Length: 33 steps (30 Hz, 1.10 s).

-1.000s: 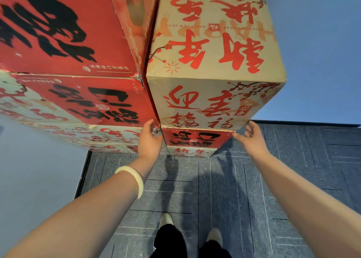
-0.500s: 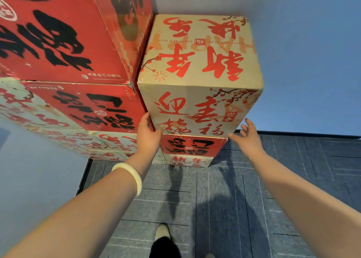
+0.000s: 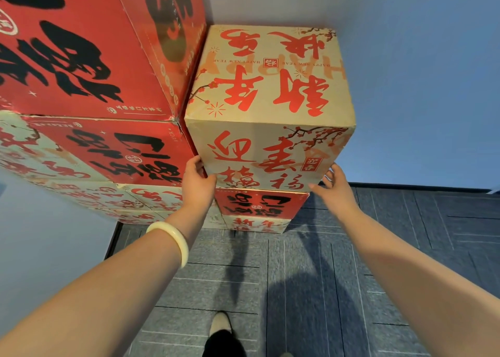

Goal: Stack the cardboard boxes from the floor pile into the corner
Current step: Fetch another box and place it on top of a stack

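A tan cardboard box (image 3: 270,108) with red characters tops the right-hand stack in the corner. It sits on a red box (image 3: 265,202), which sits on another tan box (image 3: 257,225). My left hand (image 3: 197,186) touches the tan box's lower left corner, thumb on its front face. My right hand (image 3: 335,189) is at its lower right corner with fingers spread and straight. A taller stack stands to the left, with a big red box (image 3: 81,45) on top and a red box (image 3: 121,151) beneath it.
Blue-grey walls (image 3: 419,86) meet behind the stacks. The floor is dark grey carpet tile (image 3: 297,275). One of my feet (image 3: 220,327) shows at the bottom centre. A pale bangle (image 3: 173,237) circles my left wrist.
Both hands have risen from below the tan box's bottom edge to its lower corners. The view has tilted so the stacks sit lower in frame.
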Tool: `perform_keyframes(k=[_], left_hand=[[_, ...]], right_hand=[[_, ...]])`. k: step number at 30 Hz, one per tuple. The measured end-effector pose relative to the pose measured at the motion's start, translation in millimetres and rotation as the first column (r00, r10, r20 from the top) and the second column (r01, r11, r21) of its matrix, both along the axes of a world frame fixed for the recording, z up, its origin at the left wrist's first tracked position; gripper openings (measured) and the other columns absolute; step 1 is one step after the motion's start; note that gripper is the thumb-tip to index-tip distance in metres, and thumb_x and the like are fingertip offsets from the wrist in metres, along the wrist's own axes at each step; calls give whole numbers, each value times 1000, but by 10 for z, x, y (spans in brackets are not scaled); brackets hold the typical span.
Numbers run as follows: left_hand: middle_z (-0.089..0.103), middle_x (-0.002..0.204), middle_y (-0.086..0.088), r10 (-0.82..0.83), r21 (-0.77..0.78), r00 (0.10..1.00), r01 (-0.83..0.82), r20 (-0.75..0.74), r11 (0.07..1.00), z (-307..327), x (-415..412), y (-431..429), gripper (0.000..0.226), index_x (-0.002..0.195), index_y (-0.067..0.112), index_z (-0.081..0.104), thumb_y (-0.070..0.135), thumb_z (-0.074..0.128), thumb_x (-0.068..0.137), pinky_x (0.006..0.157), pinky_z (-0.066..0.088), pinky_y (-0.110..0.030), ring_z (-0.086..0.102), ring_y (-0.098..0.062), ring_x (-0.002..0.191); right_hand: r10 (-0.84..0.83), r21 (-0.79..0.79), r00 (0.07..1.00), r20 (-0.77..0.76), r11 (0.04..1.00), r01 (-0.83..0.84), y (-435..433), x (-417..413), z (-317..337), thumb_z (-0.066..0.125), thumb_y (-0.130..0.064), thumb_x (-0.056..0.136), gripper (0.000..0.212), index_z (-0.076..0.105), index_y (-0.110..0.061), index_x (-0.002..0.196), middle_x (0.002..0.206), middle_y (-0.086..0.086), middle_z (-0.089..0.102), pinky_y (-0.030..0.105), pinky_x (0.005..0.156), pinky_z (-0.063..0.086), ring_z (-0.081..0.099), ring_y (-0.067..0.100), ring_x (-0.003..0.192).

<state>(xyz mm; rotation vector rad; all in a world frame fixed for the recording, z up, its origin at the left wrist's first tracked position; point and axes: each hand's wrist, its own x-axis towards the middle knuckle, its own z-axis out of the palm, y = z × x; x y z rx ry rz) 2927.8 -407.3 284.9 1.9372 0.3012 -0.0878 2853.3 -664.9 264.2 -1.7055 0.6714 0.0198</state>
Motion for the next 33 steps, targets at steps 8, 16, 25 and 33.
perform_keyframes(k=[8,16,25,33], left_hand=[[52,134,-3,6,-24,1000,-6,-8,1000,12,-2,16,52,134,13,42,10,63,87,102,43,-32,49,-16,122],[52,134,-2,-14,-21,1000,14,-21,1000,-8,-9,34,54,135,14,42,8,63,86,102,42,-30,50,-16,123],[50,138,1,-32,-28,999,31,-41,999,-5,17,34,59,139,17,38,10,63,86,91,40,-22,49,-15,124],[48,139,0,-43,-54,998,41,-39,998,-12,15,16,60,141,15,35,6,61,87,93,36,-19,46,-14,127]], right_hand=[[0,-1,1000,-2,1000,0,24,-20,1,66,-4,84,74,26,-18,145,148,3,38,37,110,33,35,18,137],[-2,22,1000,15,1000,1,48,-42,41,63,-1,85,69,29,-17,143,147,2,38,28,101,33,34,18,137],[6,5,1000,24,1000,-6,51,-5,45,63,0,85,69,29,-17,142,148,3,36,28,103,32,33,19,138],[-5,0,1000,15,1000,5,60,20,51,63,-1,85,76,22,-18,146,152,3,30,35,111,30,28,19,140]])
